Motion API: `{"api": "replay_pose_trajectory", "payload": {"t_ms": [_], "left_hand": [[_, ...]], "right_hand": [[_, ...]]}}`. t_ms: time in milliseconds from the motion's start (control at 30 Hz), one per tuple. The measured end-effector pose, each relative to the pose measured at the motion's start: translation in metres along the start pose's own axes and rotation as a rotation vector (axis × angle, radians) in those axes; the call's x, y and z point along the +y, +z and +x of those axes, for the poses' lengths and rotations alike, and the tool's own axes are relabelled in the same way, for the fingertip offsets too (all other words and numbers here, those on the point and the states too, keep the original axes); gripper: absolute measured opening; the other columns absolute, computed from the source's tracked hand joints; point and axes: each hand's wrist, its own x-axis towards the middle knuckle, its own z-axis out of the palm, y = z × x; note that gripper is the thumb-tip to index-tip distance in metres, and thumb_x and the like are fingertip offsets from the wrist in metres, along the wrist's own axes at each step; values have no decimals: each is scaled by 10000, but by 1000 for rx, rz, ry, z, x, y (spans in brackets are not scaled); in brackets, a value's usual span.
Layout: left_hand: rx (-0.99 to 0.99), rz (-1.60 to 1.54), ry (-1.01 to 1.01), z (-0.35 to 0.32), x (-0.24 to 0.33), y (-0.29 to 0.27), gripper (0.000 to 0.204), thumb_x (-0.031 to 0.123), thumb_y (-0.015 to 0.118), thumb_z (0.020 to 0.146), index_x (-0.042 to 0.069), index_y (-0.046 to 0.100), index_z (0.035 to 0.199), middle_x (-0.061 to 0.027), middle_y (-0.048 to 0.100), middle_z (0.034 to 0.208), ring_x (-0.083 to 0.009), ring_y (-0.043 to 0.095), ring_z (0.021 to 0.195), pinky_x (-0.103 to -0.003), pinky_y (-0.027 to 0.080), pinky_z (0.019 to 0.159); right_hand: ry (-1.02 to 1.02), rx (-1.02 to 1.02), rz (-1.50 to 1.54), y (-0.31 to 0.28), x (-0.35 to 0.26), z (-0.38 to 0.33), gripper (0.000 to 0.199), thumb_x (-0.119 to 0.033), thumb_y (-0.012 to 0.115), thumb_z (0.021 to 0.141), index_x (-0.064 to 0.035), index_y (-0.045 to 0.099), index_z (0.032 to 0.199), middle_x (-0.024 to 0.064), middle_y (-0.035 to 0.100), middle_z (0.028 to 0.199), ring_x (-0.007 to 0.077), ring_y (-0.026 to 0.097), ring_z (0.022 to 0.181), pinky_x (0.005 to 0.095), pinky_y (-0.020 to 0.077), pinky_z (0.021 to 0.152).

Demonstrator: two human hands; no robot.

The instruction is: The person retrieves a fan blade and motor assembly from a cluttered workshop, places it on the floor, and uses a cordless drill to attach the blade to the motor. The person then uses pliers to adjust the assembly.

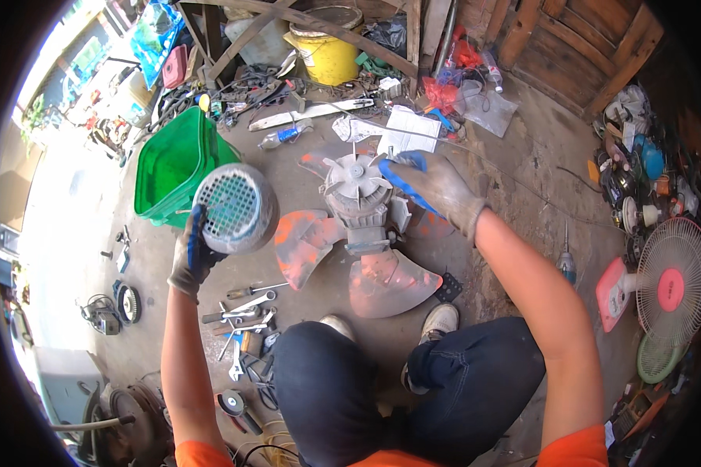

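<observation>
My left hand [192, 253], in a grey and blue work glove, grips a round motor fan cover [245, 222] with a perforated grille. It is held up beside the green bucket [175, 175]. In front of me an electric motor [358, 210] stands upright, its grey cooling fan [356, 175] exposed on top. Below the motor spread wide orange-smeared fan blades [389, 284]. My right hand [436, 183], gloved likewise, is beside the cooling fan with its fingers together. Whatever is between those fingertips is too small to make out.
Wrenches [245, 311] and a screwdriver [257, 290] lie left of my knees, near an angle grinder [237, 409]. A pedestal fan [666, 288] lies at the right. A yellow bucket [327, 58], papers [409, 131] and a plastic bottle [284, 134] are at the back.
</observation>
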Motion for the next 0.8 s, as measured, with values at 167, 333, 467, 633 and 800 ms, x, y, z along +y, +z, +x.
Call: {"api": "replay_pose_trajectory", "payload": {"t_ms": [167,333,467,633,800], "left_hand": [[390,603,152,3,-74,-77,634,399,810,770,-52,574,1148,-147,682,977,-216,674,811,-330,550,710],[413,1348,155,31,-131,-41,919,406,893,583,-37,396,1218,-291,492,1179,-475,522,1100,-509,467,927],[440,1477,91,50,-181,-46,892,387,899,591,8,402,1227,-255,492,1219,-447,517,1127,-527,488,894],[491,1412,244,53,-226,-43,911,421,886,585,12,422,1254,-234,506,1195,-436,530,1086,-550,468,865],[434,1662,349,51,-246,-47,550,369,776,729,67,543,1126,-150,564,1091,-346,563,1049,-502,429,949]], "right_hand": [[261,-33,-114,-3,9,-13,401,-381,682,855,-6,682,997,64,664,785,143,624,733,297,501,693],[221,-60,-410,-5,52,-11,526,-445,691,836,-24,661,1149,138,688,1038,229,667,920,331,517,833],[302,-100,-365,2,36,-9,511,-444,688,836,-46,666,1157,135,692,1044,229,670,951,337,511,851],[231,-109,-362,7,59,1,424,-361,698,863,-36,666,1133,75,691,926,139,637,779,300,518,704],[209,-68,-358,0,64,-6,429,-282,711,885,18,631,1180,56,681,997,93,614,781,243,516,687]]}}
